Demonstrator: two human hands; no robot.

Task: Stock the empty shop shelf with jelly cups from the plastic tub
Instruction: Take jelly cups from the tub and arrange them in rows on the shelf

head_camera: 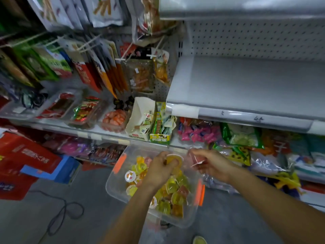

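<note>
Counting first: one clear plastic tub (114,185), two hands over it, two cups lifted, one per hand. The loose jelly cups (173,192) heaped inside are too many and too blurred for an exact tally; yellow ones dominate, with some orange and pink. Two of them show a white printed lid to the camera.

The left hand (161,167) is above the middle of the tub, fingers curled around a yellow jelly cup (174,159). That cup's wide pale rim faces up and slightly away, so its axis is close to upright.

The right hand (213,164) is over the tub's far right corner, fingers pinched on a pink jelly cup (195,157). This cup is tilted, and a white lid edge shows at its lower side, toward the other hand. The two held cups are near each other but apart.

The tub has two orange latches (120,162), one at each short end. Its long axis runs left to right, dipping toward the right. What carries the tub I cannot tell.

The empty shelf (246,85) is up and to the right of the hands, one bare grey board with no cups on it yet.

One dark cable (61,209) loops on the floor (26,222) to the left.
</note>
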